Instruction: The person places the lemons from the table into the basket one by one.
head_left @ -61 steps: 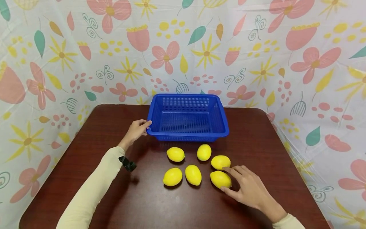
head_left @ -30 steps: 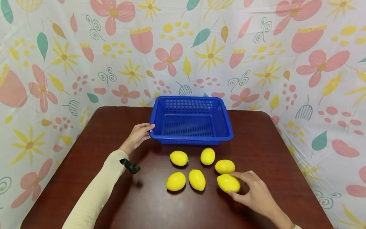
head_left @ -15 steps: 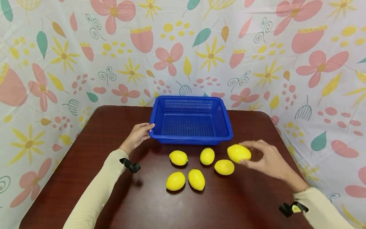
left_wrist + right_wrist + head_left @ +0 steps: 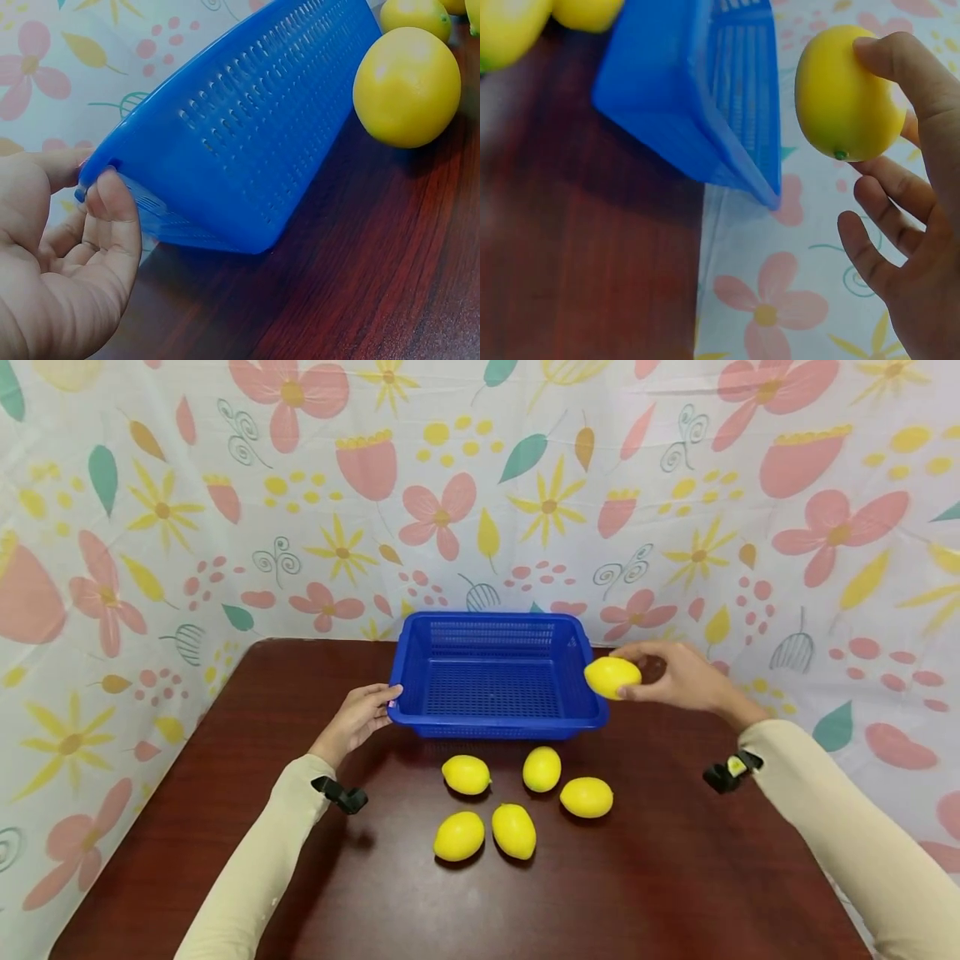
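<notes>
Tabletop (image 4: 675, 860): basket (image 4: 491, 681) at back, your left hand (image 4: 358, 714) pinching its rim corner. Right hand (image 4: 678, 678), fingers curled, pinches lemon (image 4: 612, 677) above right rim. Release early and it likely clips the rim, rolls off.

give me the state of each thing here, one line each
blue basket: upright on the table, empty, left rim gripped
left hand: holds the basket's left rim
right hand: holds a lemon in its fingers
held lemon: in the air at the basket's right rim, not inside
five lemons: loose on the table in front of the basket
table: bears the basket and lemons
</notes>
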A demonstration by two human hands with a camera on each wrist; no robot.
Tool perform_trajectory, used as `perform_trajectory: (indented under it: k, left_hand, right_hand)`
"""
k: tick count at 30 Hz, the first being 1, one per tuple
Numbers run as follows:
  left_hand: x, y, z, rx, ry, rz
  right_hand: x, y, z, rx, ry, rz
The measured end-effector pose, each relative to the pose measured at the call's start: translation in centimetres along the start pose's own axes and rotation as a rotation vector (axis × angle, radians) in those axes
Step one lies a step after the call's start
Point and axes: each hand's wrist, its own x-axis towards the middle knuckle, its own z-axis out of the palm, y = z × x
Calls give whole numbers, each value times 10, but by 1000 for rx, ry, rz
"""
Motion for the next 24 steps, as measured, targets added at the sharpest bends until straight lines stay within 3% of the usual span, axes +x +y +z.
perform_trajectory:
  k: [7,14,19,24]
  left_hand:
    - [-1,0,-3,-13,8,-3]
    - [-2,0,-8,-20,-18,-2]
    - [-1,1,-8,-28,-13,1]
    - [3,0,-4,-43,-18,-9]
  right_hand:
    - [55,8,-1,11,-79,-12]
    - [102,4,12,-16,-163,66]
    - [132,2,26,-79,-171,76]
    - [151,5,43,-72,-171,80]
